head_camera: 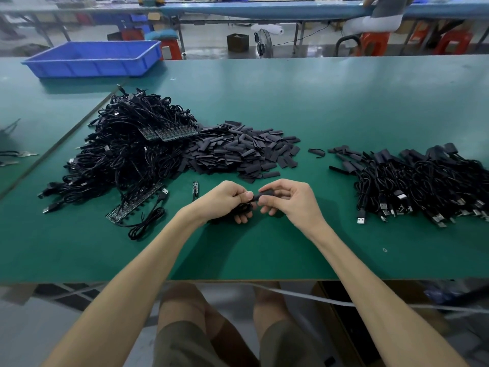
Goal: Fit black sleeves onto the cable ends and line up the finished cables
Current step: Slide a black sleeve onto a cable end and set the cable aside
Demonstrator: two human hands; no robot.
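My left hand (227, 200) grips a coiled black cable (242, 209) just above the green table, thumb pressed on the cable's end. My right hand (287, 198) pinches a black sleeve (266, 194) that sits between the two hands, right at that cable end. A big tangle of bare cables (127, 154) with small circuit boards lies at the left. Beside it is a heap of loose black sleeves (238, 152). Sleeved cables (412, 181) lie side by side at the right, USB plugs toward me.
A blue plastic bin (92, 59) stands at the far left of the green table (291, 102). One loose cable (150, 218) and a small circuit board (195, 188) lie left of my hands. A seated person is at the bench behind.
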